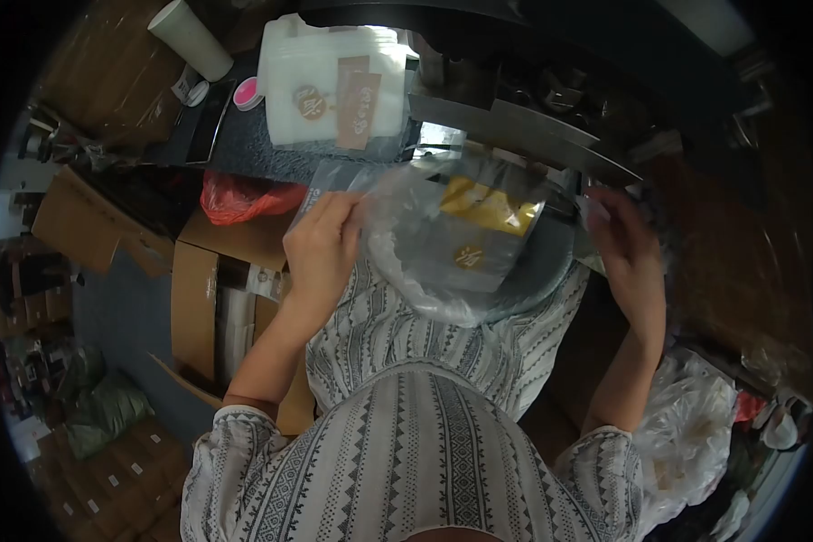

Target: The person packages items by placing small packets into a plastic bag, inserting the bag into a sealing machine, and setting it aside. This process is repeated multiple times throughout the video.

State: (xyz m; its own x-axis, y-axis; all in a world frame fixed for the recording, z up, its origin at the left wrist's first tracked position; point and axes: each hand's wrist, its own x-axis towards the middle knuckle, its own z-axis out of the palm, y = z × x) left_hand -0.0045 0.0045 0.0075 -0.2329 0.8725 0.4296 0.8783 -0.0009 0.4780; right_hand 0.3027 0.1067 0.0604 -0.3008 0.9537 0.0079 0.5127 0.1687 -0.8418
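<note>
My left hand point(323, 246) pinches the left edge of a clear plastic bag point(406, 271) above my lap. Inside or beneath the clear film shows a flat packet point(483, 235) with a yellow band and a round brown mark; which of the two I cannot tell. To the right, my right hand point(625, 237) has its fingers bent together near the bag's right side, with a small pale piece at the fingertips that is too blurred to name. A grey round surface point(551, 275) lies under the bag.
Ahead on the dark cloth stands a stack of white packets point(334, 90) with brown labels. A white cup point(190, 41) and a pink round container point(247, 93) are beside it. An open cardboard box point(194, 307) sits left, a red bag point(244, 199) above it, crumpled plastic point(686, 434) right.
</note>
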